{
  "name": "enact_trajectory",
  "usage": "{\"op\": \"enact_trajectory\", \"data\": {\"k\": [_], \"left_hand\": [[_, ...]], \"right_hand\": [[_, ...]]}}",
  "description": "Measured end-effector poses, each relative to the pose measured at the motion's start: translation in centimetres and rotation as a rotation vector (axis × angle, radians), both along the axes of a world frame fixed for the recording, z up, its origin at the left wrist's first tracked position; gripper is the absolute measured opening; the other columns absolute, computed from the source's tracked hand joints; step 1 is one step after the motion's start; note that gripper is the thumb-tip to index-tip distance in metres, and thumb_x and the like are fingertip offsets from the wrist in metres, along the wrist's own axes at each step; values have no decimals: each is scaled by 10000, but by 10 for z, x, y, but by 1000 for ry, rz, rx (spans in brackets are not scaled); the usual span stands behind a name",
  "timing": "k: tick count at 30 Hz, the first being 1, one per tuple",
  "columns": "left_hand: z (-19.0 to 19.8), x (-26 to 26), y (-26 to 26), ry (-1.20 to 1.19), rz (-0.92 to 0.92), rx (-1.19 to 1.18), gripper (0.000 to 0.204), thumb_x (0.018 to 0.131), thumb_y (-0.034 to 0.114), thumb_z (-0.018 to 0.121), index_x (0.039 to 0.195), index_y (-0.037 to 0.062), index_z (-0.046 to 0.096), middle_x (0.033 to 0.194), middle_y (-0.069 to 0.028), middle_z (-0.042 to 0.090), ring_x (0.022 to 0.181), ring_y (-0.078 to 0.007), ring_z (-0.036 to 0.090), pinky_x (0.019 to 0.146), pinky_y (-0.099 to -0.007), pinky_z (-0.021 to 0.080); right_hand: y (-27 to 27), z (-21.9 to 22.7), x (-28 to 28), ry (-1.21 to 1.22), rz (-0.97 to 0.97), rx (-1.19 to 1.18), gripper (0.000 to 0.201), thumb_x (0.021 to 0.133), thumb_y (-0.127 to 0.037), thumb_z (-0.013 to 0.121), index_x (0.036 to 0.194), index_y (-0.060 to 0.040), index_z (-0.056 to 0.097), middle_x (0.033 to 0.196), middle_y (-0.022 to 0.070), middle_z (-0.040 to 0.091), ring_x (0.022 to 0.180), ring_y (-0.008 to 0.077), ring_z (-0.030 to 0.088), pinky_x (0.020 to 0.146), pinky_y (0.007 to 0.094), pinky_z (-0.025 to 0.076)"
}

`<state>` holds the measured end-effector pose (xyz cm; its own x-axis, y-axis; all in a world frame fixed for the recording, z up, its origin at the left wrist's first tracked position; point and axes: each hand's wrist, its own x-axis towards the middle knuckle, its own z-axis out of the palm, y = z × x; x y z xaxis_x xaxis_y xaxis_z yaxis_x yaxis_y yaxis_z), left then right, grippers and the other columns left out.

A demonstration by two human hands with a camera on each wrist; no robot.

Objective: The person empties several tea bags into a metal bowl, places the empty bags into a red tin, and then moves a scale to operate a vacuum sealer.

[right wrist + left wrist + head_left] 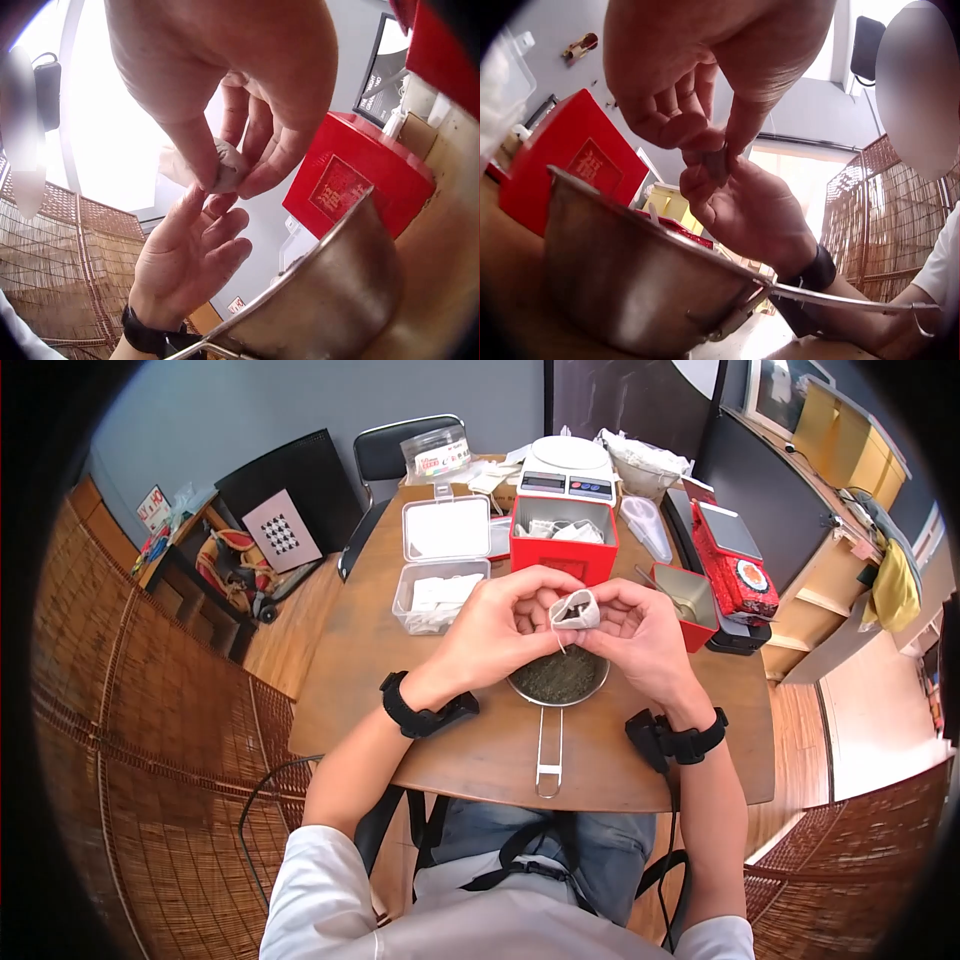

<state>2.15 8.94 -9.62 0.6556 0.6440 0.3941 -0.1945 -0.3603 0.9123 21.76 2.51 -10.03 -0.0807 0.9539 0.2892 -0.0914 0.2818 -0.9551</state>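
Note:
A small white drawstring tea bag [577, 623] is held mouth-up in front of me, with dark bits inside and a thin string hanging down. My left hand [500, 622] pinches one side of it between thumb and fingers. On the opposite side, my right hand [645, 632] grips the bag's edge with thumb and fingers. Directly below both hands stands a metal pan [637, 262] with a long wire handle [541, 750] pointing toward me. Dried green herb [558, 680] covers its bottom; the hands hide the pan's far rim in the head view.
Behind the hands stands a red box [563, 562] of white bags, with a white scale [568, 465] beyond. A clear lidded box [410, 622] of white bags sits left. To the right are a smaller red box [700, 630] and a red-and-black device [738, 580].

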Motion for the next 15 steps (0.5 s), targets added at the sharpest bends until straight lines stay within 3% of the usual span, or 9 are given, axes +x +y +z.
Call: {"op": "enact_trajectory", "data": {"k": [2,4,6,9,15], "left_hand": [[7,-3,-1,168,15,94,389,854,-4,759,1214,-10,609,1096,-50,681,966,-96,653,862,-262,540],[7,-3,-1,178,30,102,393,850,0,766,1212,-4,614,1051,-32,687,922,-79,650,826,-257,543],[9,-4,-1,177,22,107,277,840,15,749,1093,-17,640,835,-5,651,727,-50,604,642,-220,502],[5,-2,1,88,-2,-33,276,854,32,752,1094,-14,622,840,-5,656,731,-51,614,641,-207,495],[5,-2,2,74,3,-14,320,871,30,742,1148,-12,588,834,-20,663,735,-50,619,660,-204,502]], "right_hand": [[1,-1,-1,-8,25,-16,327,829,80,728,1127,24,605,1062,94,699,960,134,693,885,270,569],[2,-1,-1,-19,51,-25,344,836,74,723,1152,26,597,1066,96,698,959,135,693,882,273,570],[3,-1,-2,43,-23,14,338,854,59,713,1162,27,578,1055,99,701,937,130,691,852,273,573],[4,-2,5,103,-8,-44,283,897,-5,706,1145,14,571,999,98,708,858,125,689,767,260,562],[2,-1,8,91,45,-48,190,947,-80,678,1099,9,607,945,84,709,786,120,676,702,245,542]]}}
